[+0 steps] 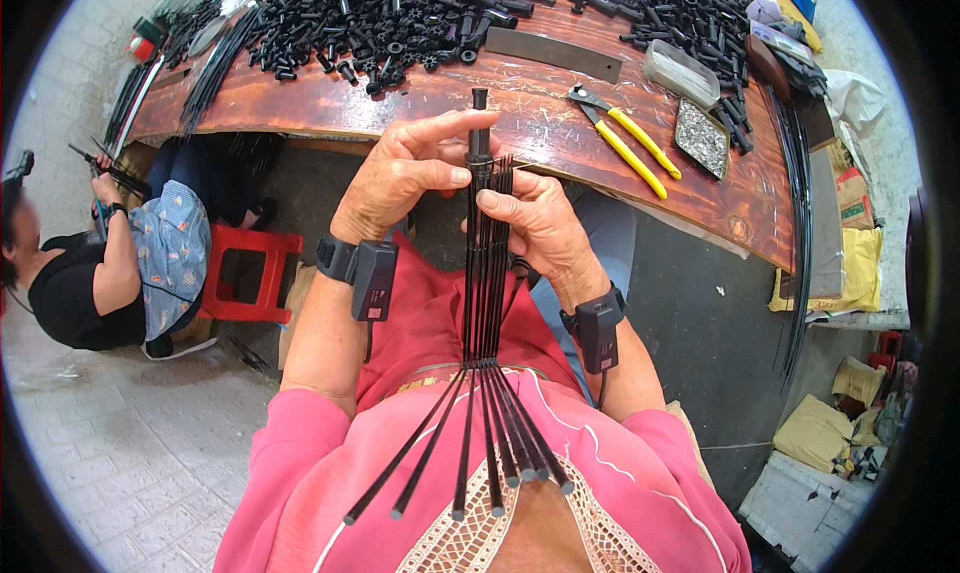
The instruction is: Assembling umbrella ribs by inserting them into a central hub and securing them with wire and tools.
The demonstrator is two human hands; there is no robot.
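Upright in front of my chest is a black umbrella frame (484, 303), a bundle of thin dark ribs whose lower ends fan out toward me. A black plastic tube-shaped fitting (480, 141) tops it. The fingers and thumb of my left hand (395, 168) close around this fitting. Just below and to the right, my right hand (548, 223) pinches the ribs near their upper ends, its thumb across them. Several thin rib tips stick up beside the right fingers. Part of the joint between ribs and fitting is hidden by my fingers.
On the wooden table (300, 108) lie a heap of black plastic fittings (400, 23), a flat metal bar (553, 53), yellow-handled pliers (625, 138), a clear box (682, 71) and a tray of small metal bits (702, 138). A person (90, 283) sits left near a red stool (245, 273).
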